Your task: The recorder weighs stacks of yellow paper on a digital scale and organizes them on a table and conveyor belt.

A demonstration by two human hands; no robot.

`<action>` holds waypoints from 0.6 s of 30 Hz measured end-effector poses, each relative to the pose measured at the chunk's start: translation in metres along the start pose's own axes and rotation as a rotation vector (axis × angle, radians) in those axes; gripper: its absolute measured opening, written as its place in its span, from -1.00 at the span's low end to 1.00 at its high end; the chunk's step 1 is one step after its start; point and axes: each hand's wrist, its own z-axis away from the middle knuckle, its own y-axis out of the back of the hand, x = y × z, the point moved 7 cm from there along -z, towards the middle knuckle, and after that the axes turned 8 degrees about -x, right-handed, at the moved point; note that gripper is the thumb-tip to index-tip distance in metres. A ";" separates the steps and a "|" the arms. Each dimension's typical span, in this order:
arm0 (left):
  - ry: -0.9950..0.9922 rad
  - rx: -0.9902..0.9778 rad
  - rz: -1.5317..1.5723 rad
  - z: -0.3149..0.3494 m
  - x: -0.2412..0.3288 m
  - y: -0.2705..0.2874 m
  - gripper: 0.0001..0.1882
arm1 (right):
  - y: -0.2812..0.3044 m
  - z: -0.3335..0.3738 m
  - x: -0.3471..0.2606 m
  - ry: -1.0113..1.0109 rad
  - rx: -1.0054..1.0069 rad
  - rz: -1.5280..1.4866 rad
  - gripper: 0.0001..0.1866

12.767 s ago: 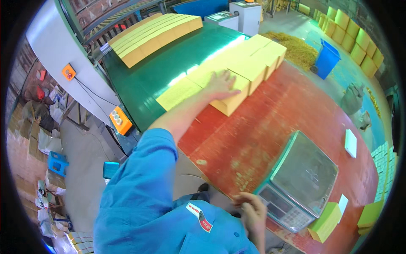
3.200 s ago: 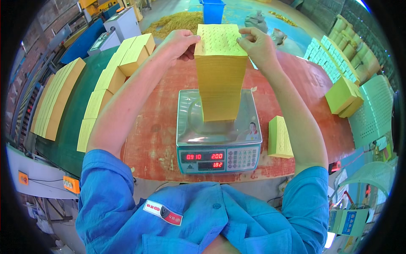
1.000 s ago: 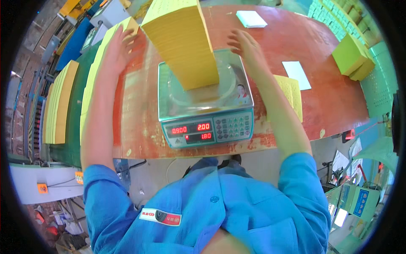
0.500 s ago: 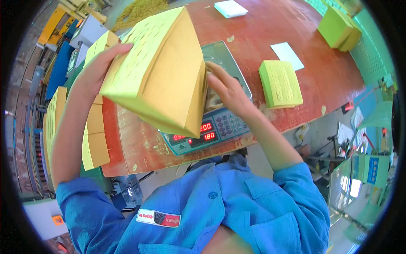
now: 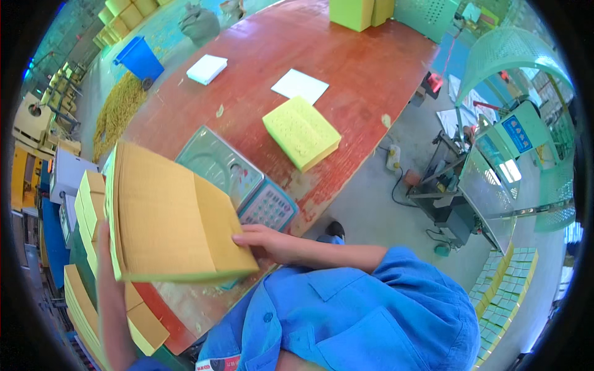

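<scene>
While my right hand (image 5: 265,242) is gripping the right end of a thick yellow paper stack (image 5: 164,216), my left hand (image 5: 109,263) is holding its left side, those fingertips hidden from view. At the left of the frame, the stack is leaning and partly covering the electronic scale (image 5: 213,159), while a smaller yellow paper block (image 5: 301,132) is lying on the red tabletop (image 5: 365,80) near the centre.

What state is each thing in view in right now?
Large yellow stack: held tilted between left hand and right hand
Scale: partly hidden behind the stack, display out of sight
Small yellow block: on the red table, untouched
White sheet: lying flat
Blue bin: standing on the floor
Yellow scraps: loosely heaped
</scene>
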 end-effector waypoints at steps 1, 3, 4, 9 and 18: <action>-0.032 0.023 -0.174 0.006 0.001 -0.022 -0.46 | 0.008 0.017 -0.013 -0.051 0.017 0.094 -0.44; -0.019 0.037 -0.070 0.007 -0.018 -0.040 -0.44 | 0.027 0.047 -0.044 -0.047 0.030 0.241 -0.43; -0.002 0.064 0.031 0.008 -0.034 -0.045 -0.42 | 0.035 0.062 -0.061 -0.051 0.034 0.382 -0.41; 0.000 0.021 0.289 -0.001 -0.079 -0.145 -0.38 | 0.064 0.143 -0.207 0.116 0.119 0.740 -0.39; 0.132 -0.314 0.559 -0.106 -0.122 -0.472 -0.44 | 0.162 0.300 -0.446 0.219 0.422 1.164 -0.48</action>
